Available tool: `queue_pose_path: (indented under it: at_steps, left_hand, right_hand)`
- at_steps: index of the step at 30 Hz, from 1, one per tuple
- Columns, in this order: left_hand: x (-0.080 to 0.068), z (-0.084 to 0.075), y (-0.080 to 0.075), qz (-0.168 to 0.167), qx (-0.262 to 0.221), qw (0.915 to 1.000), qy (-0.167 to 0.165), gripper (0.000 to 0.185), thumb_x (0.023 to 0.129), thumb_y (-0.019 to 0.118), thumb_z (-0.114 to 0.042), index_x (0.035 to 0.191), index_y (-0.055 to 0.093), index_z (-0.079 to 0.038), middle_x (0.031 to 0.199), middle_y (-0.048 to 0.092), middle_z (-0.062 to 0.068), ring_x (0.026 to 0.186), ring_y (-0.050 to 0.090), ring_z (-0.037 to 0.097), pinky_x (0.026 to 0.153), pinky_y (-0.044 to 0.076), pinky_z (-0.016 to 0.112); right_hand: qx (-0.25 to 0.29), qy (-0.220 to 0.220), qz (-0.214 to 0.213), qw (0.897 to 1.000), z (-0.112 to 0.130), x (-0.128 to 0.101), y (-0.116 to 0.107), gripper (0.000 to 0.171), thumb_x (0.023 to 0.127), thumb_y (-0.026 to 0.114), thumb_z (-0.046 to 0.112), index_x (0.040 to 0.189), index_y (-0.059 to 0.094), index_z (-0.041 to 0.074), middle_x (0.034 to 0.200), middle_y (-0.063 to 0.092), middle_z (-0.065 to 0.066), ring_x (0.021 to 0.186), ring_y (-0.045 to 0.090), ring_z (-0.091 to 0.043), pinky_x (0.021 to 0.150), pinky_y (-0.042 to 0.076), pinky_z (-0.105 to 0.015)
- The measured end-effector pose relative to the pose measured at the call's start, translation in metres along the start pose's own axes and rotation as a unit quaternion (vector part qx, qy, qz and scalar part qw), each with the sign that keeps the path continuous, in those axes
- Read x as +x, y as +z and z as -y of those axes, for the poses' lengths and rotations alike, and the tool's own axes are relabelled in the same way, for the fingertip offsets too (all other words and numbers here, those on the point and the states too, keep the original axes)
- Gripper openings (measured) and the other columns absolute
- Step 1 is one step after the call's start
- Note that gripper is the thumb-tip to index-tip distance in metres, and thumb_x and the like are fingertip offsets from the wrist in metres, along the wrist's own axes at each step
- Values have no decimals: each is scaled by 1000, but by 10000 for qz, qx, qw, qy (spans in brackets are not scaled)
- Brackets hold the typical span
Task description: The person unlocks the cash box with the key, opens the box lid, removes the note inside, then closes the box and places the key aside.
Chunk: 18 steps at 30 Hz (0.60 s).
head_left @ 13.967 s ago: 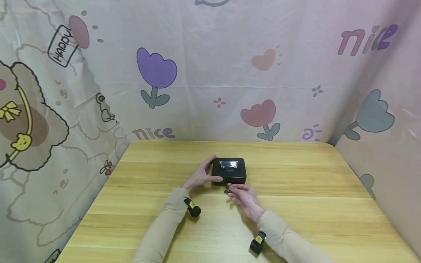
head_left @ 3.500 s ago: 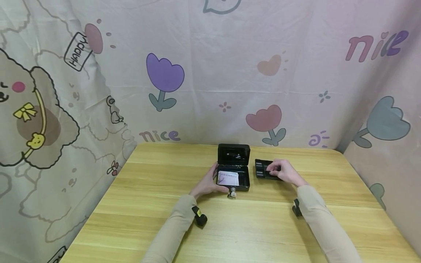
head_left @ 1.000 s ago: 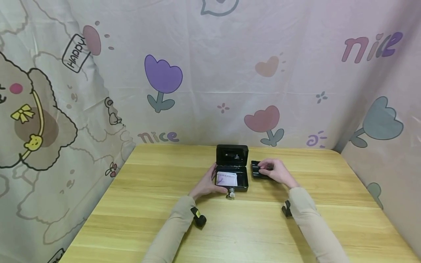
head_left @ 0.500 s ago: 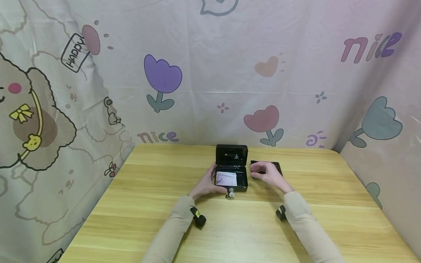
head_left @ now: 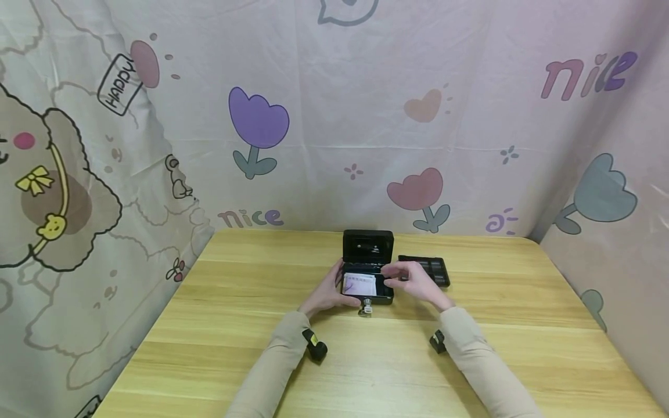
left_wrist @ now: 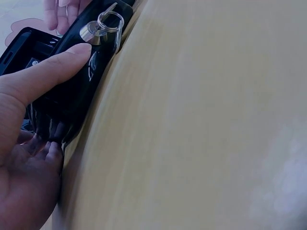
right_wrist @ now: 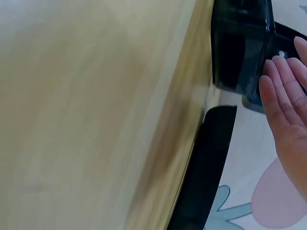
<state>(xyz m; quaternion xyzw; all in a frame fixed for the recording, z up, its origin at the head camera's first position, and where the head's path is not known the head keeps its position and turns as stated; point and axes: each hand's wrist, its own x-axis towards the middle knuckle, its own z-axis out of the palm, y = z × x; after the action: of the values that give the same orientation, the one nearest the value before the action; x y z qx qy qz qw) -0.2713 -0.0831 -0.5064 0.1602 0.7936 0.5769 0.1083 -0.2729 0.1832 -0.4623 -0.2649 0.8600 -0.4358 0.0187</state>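
**Open cash box on the counter, one hand steadying, one reaching in**

A small black metal cash box (head_left: pixel 367 277) sits toward the far middle of the pale wooden counter (head_left: pixel 209 325), its lid standing upright on the far side. Inside lies a white slip of paper with purple print (head_left: pixel 359 283). A silver key on a ring (head_left: pixel 366 306) sticks out of the lock on the near face; the left wrist view shows it close up (left_wrist: pixel 98 28).

The person's left hand (head_left: pixel 328 290) holds the box at its left near corner, thumb pressed along the front wall and fingers wrapped round the side, so that grip is closed about the box. The right hand (head_left: pixel 413 280) hovers over the box's right edge with fingers loosely extended and nothing between them, a wide, empty grip.

Just to the right of the box, touching the counter, lies a black plastic coin tray with compartments (head_left: pixel 431 269). Behind everything hangs a pink cartoon-printed cloth backdrop (head_left: pixel 334 116) with tulips.
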Motion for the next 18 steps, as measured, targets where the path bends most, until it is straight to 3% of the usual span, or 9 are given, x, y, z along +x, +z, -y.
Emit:
queue_pose_path:
  at_steps: [8,18]
  left_hand:
    - [1,2,-1,34,132,9999,-6,125,73,90,-12,162,3,-3,169,9,22,156,18,40,129,19,49]
    - [0,1,-2,91,174,9998,-47,126,73,91,-15,162,3,-4,170,9,20,156,18,38,129,20,47]
  right_hand:
    - [96,-341,304,9989,5,13,11,33,93,69,7,123,66,-6,121,71,-23,111,69,-36,99,56,-50]
    - [378,-177,730,9965,6,31,19,39,93,70,8,130,64,-3,129,69,-20,119,67,-34,102,55,-50]
